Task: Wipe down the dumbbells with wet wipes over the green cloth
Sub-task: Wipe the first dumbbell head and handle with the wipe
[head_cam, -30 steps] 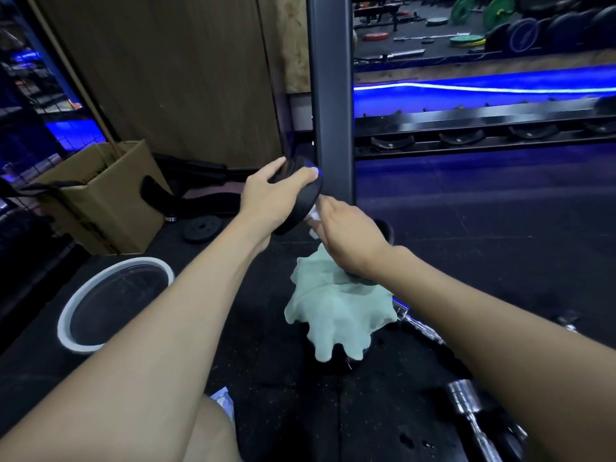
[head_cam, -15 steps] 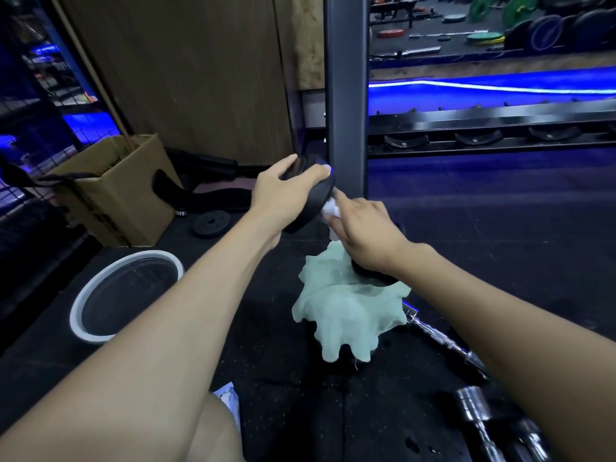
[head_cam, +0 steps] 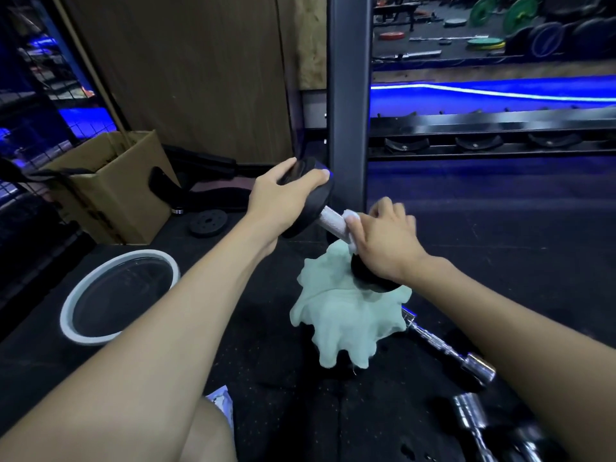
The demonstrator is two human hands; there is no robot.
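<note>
The left hand grips the upper black head of a dumbbell, which tilts over the green cloth on the floor. Its lower head rests on the cloth. The right hand curls around the knurled handle, pressing a white wipe against it. A white-rimmed basin, a cardboard box and chrome bars lie nearby.

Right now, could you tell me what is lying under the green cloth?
The green cloth is draped over something dark that lifts it off the floor, but the cloth hides what it is. The dumbbell has its lower head resting on top of the cloth.
</note>
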